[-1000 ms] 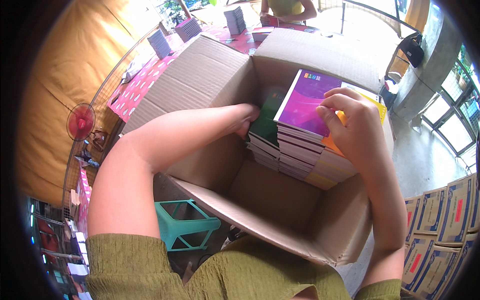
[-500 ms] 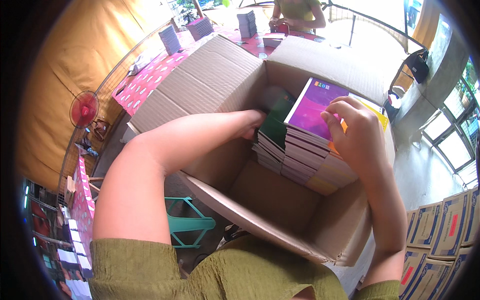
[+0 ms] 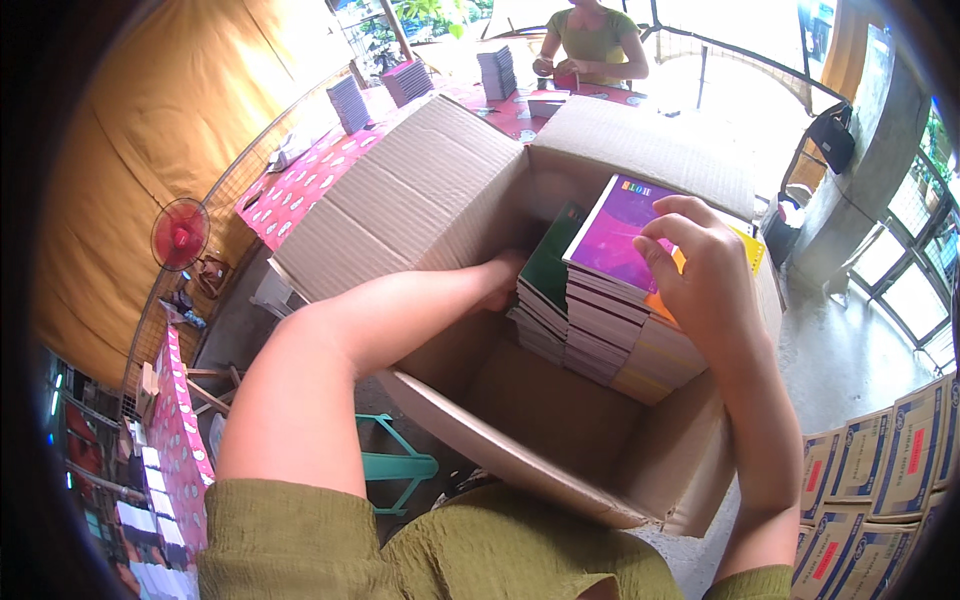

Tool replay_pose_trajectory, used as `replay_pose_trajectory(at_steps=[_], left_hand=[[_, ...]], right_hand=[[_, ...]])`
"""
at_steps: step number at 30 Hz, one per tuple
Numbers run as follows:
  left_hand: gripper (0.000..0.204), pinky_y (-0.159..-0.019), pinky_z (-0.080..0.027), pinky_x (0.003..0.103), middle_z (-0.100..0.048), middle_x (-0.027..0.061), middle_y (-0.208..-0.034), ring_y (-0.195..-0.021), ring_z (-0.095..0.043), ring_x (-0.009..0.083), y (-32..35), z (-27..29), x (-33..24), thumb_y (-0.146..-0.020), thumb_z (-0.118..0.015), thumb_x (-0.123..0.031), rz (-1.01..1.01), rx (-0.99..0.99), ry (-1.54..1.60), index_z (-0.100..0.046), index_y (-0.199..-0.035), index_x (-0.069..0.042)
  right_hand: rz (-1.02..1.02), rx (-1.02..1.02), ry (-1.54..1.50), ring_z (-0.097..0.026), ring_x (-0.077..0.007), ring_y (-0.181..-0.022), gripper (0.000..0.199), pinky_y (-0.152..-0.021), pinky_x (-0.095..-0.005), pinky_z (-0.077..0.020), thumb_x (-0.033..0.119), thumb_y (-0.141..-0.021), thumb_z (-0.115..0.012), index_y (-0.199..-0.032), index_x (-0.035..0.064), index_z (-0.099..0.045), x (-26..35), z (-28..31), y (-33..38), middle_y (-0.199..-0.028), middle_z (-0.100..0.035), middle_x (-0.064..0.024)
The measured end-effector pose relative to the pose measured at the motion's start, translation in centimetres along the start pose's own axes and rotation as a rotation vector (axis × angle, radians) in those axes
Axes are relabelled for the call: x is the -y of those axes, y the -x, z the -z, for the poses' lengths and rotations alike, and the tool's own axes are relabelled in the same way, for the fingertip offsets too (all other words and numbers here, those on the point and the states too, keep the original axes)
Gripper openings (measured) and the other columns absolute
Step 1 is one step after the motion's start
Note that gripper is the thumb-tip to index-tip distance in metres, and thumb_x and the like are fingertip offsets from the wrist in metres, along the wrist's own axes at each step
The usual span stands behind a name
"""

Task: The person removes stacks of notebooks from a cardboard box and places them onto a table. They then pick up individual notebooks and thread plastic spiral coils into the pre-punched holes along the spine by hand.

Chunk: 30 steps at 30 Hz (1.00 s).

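Note:
An open cardboard box (image 3: 560, 430) stands in front of me with stacks of notebooks along its far side. My left hand (image 3: 503, 280) is down inside it, against the left edge of the green notebooks (image 3: 548, 262); its fingers are mostly hidden there. Beside the green ones rises a taller stack topped by a purple notebook (image 3: 608, 235). My right hand (image 3: 705, 265) hovers at the right of this stack, fingers curved and thumb apart, holding nothing that I can see. Under and behind it show orange and yellow notebook covers (image 3: 748, 250).
Several notebook stacks (image 3: 497, 75) stand on a pink-patterned table (image 3: 310, 185) beyond the box, where another person (image 3: 597, 50) works. Closed cartons (image 3: 865, 470) are piled at the right. A green stool (image 3: 395, 466) and a red fan (image 3: 181, 236) are at the left.
The view has shifted, so the far table and person sit lower in the picture. My right hand has moved slightly left over the purple notebook. My left hand stays beside the green notebooks.

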State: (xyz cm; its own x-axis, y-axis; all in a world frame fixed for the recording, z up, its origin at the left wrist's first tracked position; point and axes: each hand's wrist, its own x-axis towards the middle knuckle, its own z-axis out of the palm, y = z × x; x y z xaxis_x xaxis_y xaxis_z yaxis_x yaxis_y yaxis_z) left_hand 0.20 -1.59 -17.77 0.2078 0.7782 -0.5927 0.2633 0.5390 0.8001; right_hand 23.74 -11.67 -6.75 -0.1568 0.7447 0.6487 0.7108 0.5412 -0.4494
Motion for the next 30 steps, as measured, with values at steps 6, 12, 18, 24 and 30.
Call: replay_pose_trajectory(at_steps=[6, 12, 18, 24, 30], left_hand=[[0.036, -0.09, -0.046, 0.04, -0.062, 0.0125, -0.117, -0.106, -0.057, 0.0232, -0.1, -0.7, 1.4, -0.096, -0.049, -0.028, -0.066, 0.009, 0.149, -0.057, -0.121, -0.002], [0.035, -0.093, -0.045, 0.041, -0.061, 0.0119, -0.119, -0.11, -0.055, 0.0228, -1.4, 0.3, 3.0, -0.096, -0.051, -0.029, -0.031, 0.092, 0.218, -0.059, -0.12, -0.004], [0.031, -0.1, -0.043, 0.04, -0.061, 0.0136, -0.123, -0.113, -0.056, 0.0237, -1.0, 0.2, 1.7, -0.095, -0.052, -0.023, 0.063, 0.02, 0.149, -0.061, -0.117, -0.003], [0.029, -0.098, -0.046, 0.041, -0.062, 0.0165, -0.119, -0.109, -0.058, 0.0252, -0.5, -0.3, 0.4, -0.096, -0.052, -0.019, 0.07, 0.036, 0.205, -0.062, -0.114, 0.001], [0.029, -0.09, -0.05, 0.04, -0.064, 0.0143, -0.115, -0.104, -0.061, 0.0235, -1.0, 0.1, 1.6, -0.095, -0.054, -0.021, 0.022, 0.004, 0.216, -0.061, -0.113, 0.0]], right_hand=[[-0.024, 0.039, -0.02, -0.066, -0.0309, -0.089, 0.014, -0.079, -0.0392, -0.0524, 0.014, -0.082, -0.068, -0.086, 0.0007, -0.07, 0.1, 0.3, 0.0, -0.11, -0.064, -0.0133], [-0.033, 0.023, -0.034, -0.065, -0.0313, -0.087, 0.016, -0.077, -0.04, -0.0518, 0.016, -0.082, -0.068, -0.084, 0.0003, -0.07, 0.0, 0.4, 0.0, -0.107, -0.064, -0.0134], [-0.03, 0.013, -0.048, -0.065, -0.0317, -0.087, 0.016, -0.078, -0.0403, -0.0515, 0.016, -0.082, -0.068, -0.084, 0.0, -0.069, -0.4, 0.2, 0.0, -0.105, -0.064, -0.0135], [-0.043, 0.021, -0.053, -0.065, -0.0316, -0.088, 0.017, -0.078, -0.0402, -0.0515, 0.017, -0.083, -0.068, -0.084, -0.0002, -0.069, -0.6, 0.1, 0.0, -0.104, -0.065, -0.0138], [-0.056, 0.048, -0.057, -0.065, -0.0318, -0.088, 0.018, -0.078, -0.0406, -0.0516, 0.017, -0.083, -0.067, -0.085, -0.0001, -0.07, -0.6, 0.3, -0.1, -0.103, -0.065, -0.014]])
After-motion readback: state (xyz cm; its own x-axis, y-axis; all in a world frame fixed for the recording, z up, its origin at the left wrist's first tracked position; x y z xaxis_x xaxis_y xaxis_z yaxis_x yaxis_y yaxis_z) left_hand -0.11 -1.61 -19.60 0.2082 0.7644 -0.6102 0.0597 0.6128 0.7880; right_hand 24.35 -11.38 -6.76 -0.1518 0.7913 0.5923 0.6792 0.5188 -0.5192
